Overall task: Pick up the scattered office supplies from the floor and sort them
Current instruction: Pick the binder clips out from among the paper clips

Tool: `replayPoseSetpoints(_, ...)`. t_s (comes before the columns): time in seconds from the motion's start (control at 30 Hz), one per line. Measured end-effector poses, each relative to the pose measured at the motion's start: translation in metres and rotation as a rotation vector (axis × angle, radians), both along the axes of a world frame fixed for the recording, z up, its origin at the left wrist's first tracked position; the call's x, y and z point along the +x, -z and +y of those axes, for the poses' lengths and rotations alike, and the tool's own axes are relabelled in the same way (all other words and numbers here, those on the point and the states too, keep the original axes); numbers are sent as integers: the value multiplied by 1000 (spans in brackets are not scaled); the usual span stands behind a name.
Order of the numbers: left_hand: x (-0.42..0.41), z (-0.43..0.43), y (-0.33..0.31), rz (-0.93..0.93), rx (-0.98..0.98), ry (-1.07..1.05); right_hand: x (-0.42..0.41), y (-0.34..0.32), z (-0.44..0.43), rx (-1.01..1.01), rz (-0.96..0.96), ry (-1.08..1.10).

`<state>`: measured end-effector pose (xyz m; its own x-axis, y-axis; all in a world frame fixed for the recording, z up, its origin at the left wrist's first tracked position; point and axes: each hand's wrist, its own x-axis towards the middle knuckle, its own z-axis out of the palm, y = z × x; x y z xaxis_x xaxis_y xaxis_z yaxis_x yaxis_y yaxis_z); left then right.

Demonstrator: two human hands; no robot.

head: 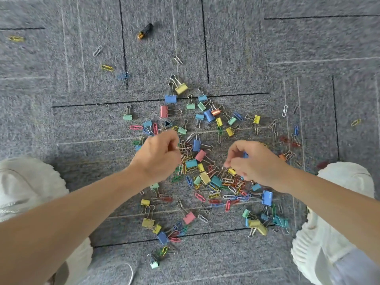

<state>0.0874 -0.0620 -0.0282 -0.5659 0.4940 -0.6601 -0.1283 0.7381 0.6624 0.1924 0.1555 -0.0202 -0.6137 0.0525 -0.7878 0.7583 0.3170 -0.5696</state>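
Note:
Several coloured binder clips and paper clips (205, 177) lie scattered in a heap on the grey carpet (236, 58). My left hand (158, 155) hovers over the heap's left side with its fingers curled, thumb and forefinger pinched at something too small to make out. My right hand (250, 161) is over the heap's right side, fingers curled, with a blue binder clip (245, 155) showing inside the grip and its fingertips at a yellow clip (232, 171). A yellow binder clip (181, 88) and a pink one (163, 111) lie farther out.
A black and gold cylinder (145, 30) lies on the carpet far ahead. Stray paper clips dot the carpet at left (107, 67) and right (284, 110). My white shoes flank the heap at left (26, 182) and right (329, 233).

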Motion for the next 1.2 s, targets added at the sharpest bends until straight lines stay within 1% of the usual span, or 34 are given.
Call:
replayPoseSetpoints(0.03,-5,0,4,16,-10,-1,-4,-1,-2,41,27,-29)
replayPoseSetpoints(0.1,-14,-2,7,83,-36,78,-13,-3,-10,131,116,-149)
replayPoseSetpoints(0.2,-29,-8,6,329,-142,349,-22,-2,-28,226,240,-273)
replayPoseSetpoints(0.27,-34,-10,6,467,-276,515,-27,5,-41,380,271,-440)
replayPoseSetpoints(0.33,-33,-11,8,518,-355,587,-28,14,-53,539,268,-590)
replayPoseSetpoints(0.37,-30,-10,9,527,-365,596,-28,17,-57,579,264,-613)
replayPoseSetpoints(0.5,-24,-8,9,535,-356,560,-32,18,-59,595,269,-630)
replayPoseSetpoints(0.63,-27,-11,8,555,-307,545,-32,18,-55,661,358,-732)
replayPoseSetpoints(0.7,-27,-16,8,546,-304,538,-31,19,-55,646,365,-769)
replayPoseSetpoints(0.9,-30,-20,9,496,-337,528,-39,24,-48,582,370,-735)
replayPoseSetpoints(0.97,-31,-22,9,447,-318,492,-38,26,-42,558,395,-707)
replayPoseSetpoints(1.03,-33,-25,9,373,-254,417,-35,29,-36,564,449,-692)
replayPoseSetpoints(1.1,-35,-29,9,275,-182,315,-33,31,-31,574,520,-688)
replayPoseSetpoints(1.2,-35,-29,8,175,-137,158,-31,31,-29,553,598,-684)
